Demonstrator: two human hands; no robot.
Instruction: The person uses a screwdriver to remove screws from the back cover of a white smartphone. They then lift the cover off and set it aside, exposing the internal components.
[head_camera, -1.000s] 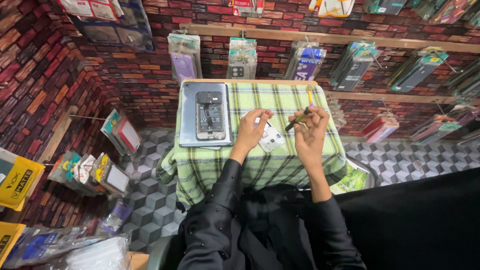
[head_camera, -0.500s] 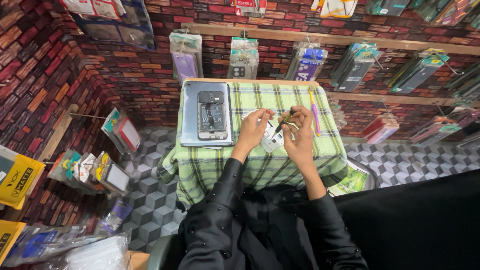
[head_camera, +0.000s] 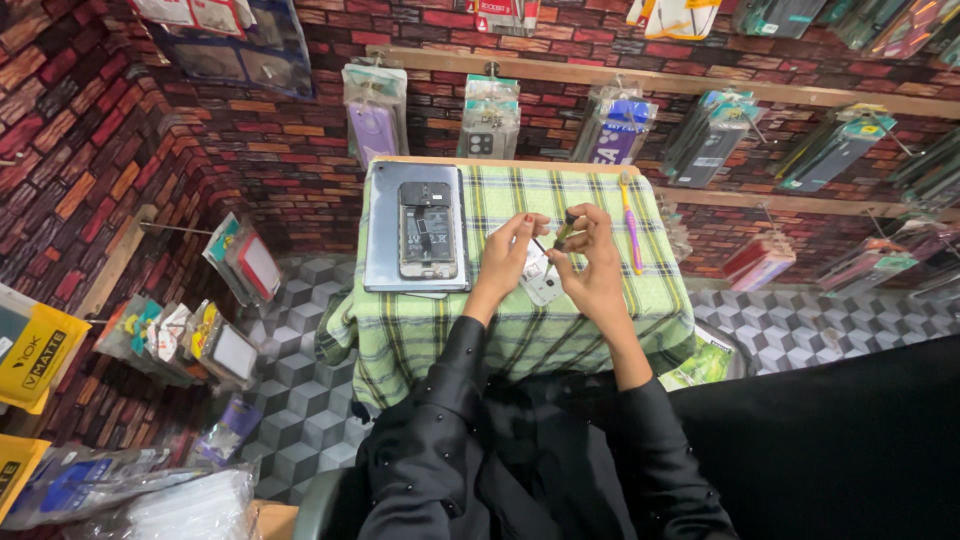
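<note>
Small white part (head_camera: 541, 283) at counter (head_camera: 520, 330) centre, under both hands, close for fine work. Left hand (head_camera: 513, 250) fingers pinched narrow just above it. Right hand (head_camera: 590, 262) fingers hold thin tool (head_camera: 563, 231), tip down. Opened phone (head_camera: 427, 229) flat on grey tray (head_camera: 385, 240), left. Pink-yellow toothbrush (head_camera: 630, 220) right, parked aside.

left hand (head_camera: 512, 252): thumb and fingers pinched over a small white part (head_camera: 540, 281), touching it
right hand (head_camera: 588, 262): grips a thin dark tool (head_camera: 562, 233), tip between both hands
opened phone (head_camera: 427, 230): on a grey mat (head_camera: 385, 240), left of the left hand
purple-handled tool (head_camera: 631, 222): just right of the right hand, on the green checked tabletop (head_camera: 500, 330)
</note>
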